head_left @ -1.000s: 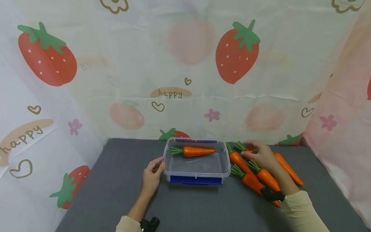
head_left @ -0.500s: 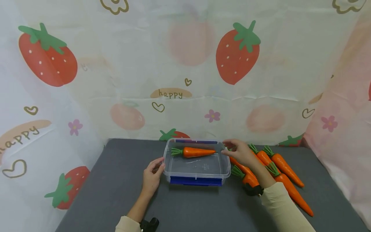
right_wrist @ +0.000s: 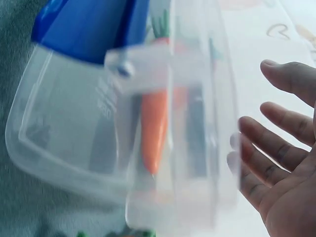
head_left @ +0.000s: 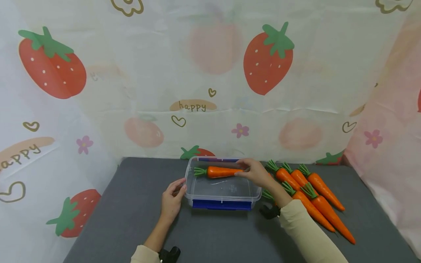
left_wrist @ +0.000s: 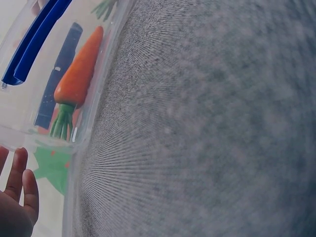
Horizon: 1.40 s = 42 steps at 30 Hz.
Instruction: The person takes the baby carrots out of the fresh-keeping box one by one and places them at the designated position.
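A clear plastic food box point(head_left: 223, 199) with blue clips stands near the back of the grey table. Inside it, toward the far wall, one orange carrot point(head_left: 218, 172) lies with its green stalks to the left. My left hand point(head_left: 172, 197) rests its fingertips at the box's left wall; the left wrist view shows these fingers point(left_wrist: 30, 195) extended. Over the box's right end, my right hand point(head_left: 255, 173) overlaps the carrot's tip in the head view. In the right wrist view this hand point(right_wrist: 289, 168) has its fingers spread and holds nothing.
Several more carrots point(head_left: 323, 191) lie right of the box, stalks toward the back, some partly hidden by the right forearm. A white curtain point(head_left: 210, 138) printed with strawberries hangs close behind the table. Black straps point(head_left: 269, 212) sit at both wrists.
My right hand has moved left from the carrots on the table, past the box's right wall, to the tip of the carrot inside. The left hand and the box have stayed put.
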Motion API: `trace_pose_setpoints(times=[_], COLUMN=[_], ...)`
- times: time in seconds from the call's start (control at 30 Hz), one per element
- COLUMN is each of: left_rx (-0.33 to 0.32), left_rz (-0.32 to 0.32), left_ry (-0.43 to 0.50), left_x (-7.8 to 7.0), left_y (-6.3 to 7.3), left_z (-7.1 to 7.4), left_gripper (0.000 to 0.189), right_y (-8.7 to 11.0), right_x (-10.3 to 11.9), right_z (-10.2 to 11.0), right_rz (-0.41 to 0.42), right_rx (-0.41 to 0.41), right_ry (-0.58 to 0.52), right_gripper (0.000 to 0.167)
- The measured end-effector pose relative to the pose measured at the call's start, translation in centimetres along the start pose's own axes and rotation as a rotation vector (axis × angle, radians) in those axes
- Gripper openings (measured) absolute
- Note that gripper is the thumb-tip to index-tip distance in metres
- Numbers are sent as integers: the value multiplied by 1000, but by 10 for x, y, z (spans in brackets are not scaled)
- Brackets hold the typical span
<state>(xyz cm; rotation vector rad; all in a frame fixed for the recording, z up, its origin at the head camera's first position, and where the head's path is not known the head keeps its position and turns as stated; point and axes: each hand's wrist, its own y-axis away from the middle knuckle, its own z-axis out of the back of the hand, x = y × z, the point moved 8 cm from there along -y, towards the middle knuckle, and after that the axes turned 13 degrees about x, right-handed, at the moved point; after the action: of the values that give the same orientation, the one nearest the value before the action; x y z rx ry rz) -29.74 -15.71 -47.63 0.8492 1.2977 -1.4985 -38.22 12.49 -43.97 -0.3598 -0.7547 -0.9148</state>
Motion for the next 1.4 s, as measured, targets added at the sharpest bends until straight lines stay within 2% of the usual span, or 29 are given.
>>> trace_pose_setpoints(times=[0.27,0.4,0.67,0.9,1.1,1.4], left_rx=[0,7,9,13,14,12], left_rz=[-7,-5,-16,-7,-6,-13], left_ry=[6,15,26,23,23,17], left_x=[-1,0,-2,0,1,1], left_y=[0,1,0,0,0,-1], left_z=[0,0,0,0,-2,-1], left_gripper=[25,26,26,26,25,26], right_y=[-25,-34,-47,-57,-61,-63], right_x=[-1,-3,-5,-11,-17,-8], right_z=[-26,-36,-43,-50,-58,-58], right_rz=[-59,-76,-172,-191,-206,-175], right_rx=[148,165,206,188,183,145], right_ry=[31,45,69,62,105,146], right_gripper=[49,48,54,58,61,48])
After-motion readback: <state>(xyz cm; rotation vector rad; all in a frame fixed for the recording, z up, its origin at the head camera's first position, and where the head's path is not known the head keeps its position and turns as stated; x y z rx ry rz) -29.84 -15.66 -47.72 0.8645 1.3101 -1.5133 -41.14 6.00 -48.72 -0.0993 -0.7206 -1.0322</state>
